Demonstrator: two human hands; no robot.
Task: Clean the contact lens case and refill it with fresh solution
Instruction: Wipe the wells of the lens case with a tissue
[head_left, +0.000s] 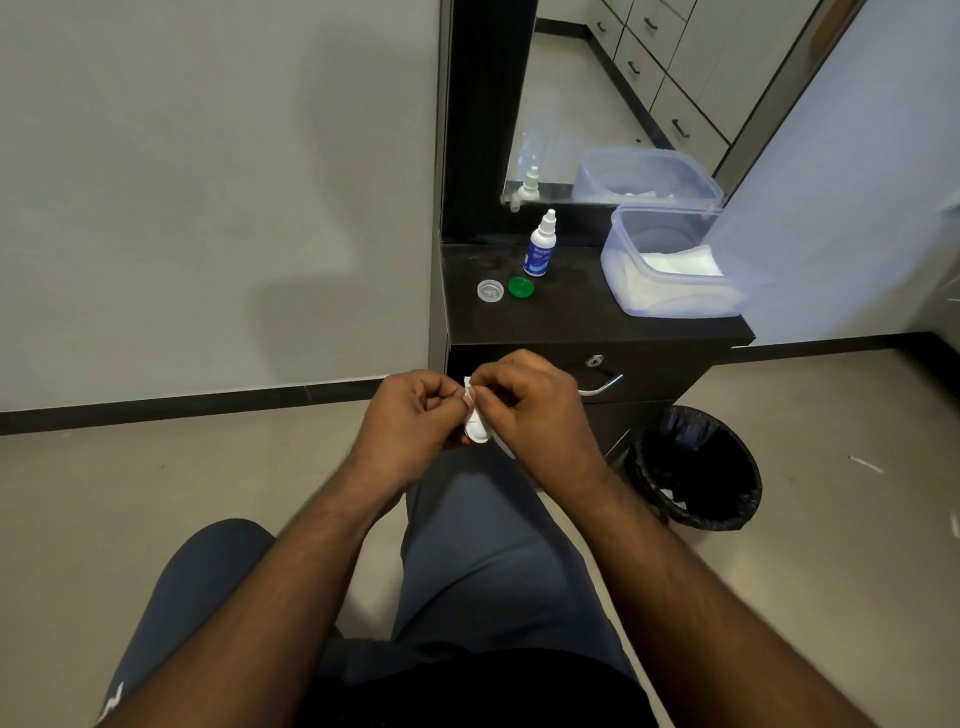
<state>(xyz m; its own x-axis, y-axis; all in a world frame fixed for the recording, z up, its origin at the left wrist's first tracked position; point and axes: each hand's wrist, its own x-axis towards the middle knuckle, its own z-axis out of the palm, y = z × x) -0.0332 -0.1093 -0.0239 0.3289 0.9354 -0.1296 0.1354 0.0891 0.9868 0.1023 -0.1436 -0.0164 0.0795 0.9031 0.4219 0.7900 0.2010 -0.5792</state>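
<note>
Left hand (410, 410) curled, pinching white lens case (477, 428) in front of the desk (582, 322); right hand (524, 400) curled, pressing tissue (469, 387) onto it; near the desk's left edge, clear cap (490, 290), green cap (520, 287), solution bottle (541, 247); at its right edge, tissue box (670, 260).

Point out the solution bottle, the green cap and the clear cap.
solution bottle (540, 249): head view, on its label.
green cap (520, 287): head view, cap centre.
clear cap (490, 290): head view, cap centre.

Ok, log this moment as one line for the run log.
step: wiping lens case | left hand, right hand: both gripping it | caps off on counter | solution bottle untouched
</note>
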